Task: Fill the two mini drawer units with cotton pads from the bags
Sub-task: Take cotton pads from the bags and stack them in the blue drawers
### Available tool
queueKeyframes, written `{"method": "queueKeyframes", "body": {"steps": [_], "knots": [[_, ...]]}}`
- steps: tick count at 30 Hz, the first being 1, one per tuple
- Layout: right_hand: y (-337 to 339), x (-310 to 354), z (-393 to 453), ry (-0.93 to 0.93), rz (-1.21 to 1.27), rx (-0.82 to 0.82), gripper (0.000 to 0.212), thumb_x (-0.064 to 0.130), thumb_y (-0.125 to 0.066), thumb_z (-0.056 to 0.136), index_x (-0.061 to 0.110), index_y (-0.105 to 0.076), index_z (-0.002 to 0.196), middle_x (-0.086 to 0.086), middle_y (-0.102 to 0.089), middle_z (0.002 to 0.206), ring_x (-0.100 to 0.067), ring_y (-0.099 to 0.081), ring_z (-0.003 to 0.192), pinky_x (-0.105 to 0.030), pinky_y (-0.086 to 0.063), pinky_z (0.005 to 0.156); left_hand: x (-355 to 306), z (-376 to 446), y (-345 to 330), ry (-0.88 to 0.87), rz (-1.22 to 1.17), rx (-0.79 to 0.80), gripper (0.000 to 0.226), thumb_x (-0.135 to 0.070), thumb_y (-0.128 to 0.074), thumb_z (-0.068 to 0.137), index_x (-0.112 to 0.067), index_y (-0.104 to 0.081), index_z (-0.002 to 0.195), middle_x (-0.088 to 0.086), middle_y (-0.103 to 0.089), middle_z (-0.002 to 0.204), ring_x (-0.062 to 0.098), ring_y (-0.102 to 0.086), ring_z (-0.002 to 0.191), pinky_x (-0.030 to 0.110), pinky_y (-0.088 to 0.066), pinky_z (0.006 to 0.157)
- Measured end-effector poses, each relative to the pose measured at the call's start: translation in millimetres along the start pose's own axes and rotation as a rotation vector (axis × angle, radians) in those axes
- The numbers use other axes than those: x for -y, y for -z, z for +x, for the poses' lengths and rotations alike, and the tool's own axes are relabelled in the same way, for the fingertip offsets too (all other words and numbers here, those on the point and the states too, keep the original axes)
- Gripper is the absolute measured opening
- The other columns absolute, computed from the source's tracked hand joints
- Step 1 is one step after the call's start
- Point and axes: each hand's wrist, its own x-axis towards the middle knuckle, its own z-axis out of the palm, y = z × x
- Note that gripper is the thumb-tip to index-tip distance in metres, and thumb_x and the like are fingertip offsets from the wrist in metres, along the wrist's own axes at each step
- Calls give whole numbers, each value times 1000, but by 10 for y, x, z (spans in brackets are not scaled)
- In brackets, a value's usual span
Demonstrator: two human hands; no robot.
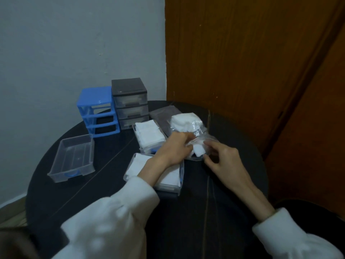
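While both forearms reach forward over the round dark table (104,184) in white sleeves, the two hands meet at a clear plastic bag (188,128) lying right of centre. The left hand (173,148) comes in from the near left, knuckles up, its fingers curled and pinching the crinkled mouth of the bag. The right hand (224,157) comes from the near right, wrist angled inward, fingers bent and gripping the bag's near edge, where a few cotton pads (198,150) show between the two hands. More white pads bulge in the far end of the bag.

Just left of the bag sits a loose drawer (149,137) packed with pads, and a second filled drawer (168,180) lies nearer, partly under the left forearm. An empty clear drawer (73,157) sits well apart on the left. At the far edge, a blue drawer frame (97,111) with open slots stands beside a grey drawer unit (129,102) with its drawers in
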Motion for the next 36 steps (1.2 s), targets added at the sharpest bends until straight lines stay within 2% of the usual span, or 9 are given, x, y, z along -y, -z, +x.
{"method": "queueKeyframes", "body": {"steps": [2,7,11,16,18,22,28,31,36], "knots": [[-27,21,32,2,-34,11,38,17,-64,86,18,-55,122,-1,-63,109,-6,-57,90,-22,-49,81,-2,10,-4,7,-20,5,27,-3,-49,91,-8,-63,113,12,-67,105,16,-58,88,19,-36,68],[-86,41,115,-28,-96,67,37,27,-67,84,19,-56,117,-2,-62,112,-16,-58,99,-31,-49,82,18,30,17,48,-74,52,30,-4,-47,93,-9,-59,120,12,-64,113,20,-58,101,22,-39,77],[-105,50,113,30,-170,80,45,34,-66,83,28,-53,126,4,-60,122,-12,-55,109,-24,-43,82,57,36,44,109,-155,87,33,-10,-43,96,-15,-53,127,7,-63,104,10,-55,79,20,-39,65],[-165,96,105,-22,-104,-14,38,39,-68,81,20,-61,113,2,-56,117,-10,-55,96,-22,-42,72,59,28,44,174,-268,158,38,-15,-41,96,-22,-45,134,8,-58,121,19,-56,106,35,-45,93],[-181,102,106,-55,-110,-57,37,36,-68,81,17,-59,111,0,-59,113,-14,-58,93,-24,-43,71,46,30,49,186,-279,165,40,-14,-42,96,-22,-44,134,8,-57,120,20,-55,106,38,-45,95],[-171,89,103,-82,-123,-129,34,20,-64,84,14,-56,116,-5,-64,106,-18,-62,90,-25,-46,76,38,33,38,191,-281,150,36,-18,-46,96,-22,-47,132,7,-62,109,18,-59,95,34,-47,87],[-111,72,52,-8,-12,-265,19,0,-59,81,10,-62,97,0,-53,95,-10,-53,80,-29,-46,77,-33,-13,36,150,-256,126,30,-12,-44,97,-12,-53,126,13,-63,105,22,-58,90,34,-46,81],[-25,97,32,-20,106,-309,16,5,-59,86,15,-59,97,5,-56,90,3,-55,77,-12,-44,71,-38,-28,39,128,-223,131,32,-9,-46,95,-12,-51,127,4,-61,96,11,-54,78,20,-42,70],[100,154,57,-30,319,-331,22,7,-60,88,19,-52,104,19,-54,90,17,-53,87,-2,-41,70,0,-78,67,75,-187,114,44,-14,-54,92,-14,-48,135,3,-54,133,13,-50,118,22,-38,94]]}}
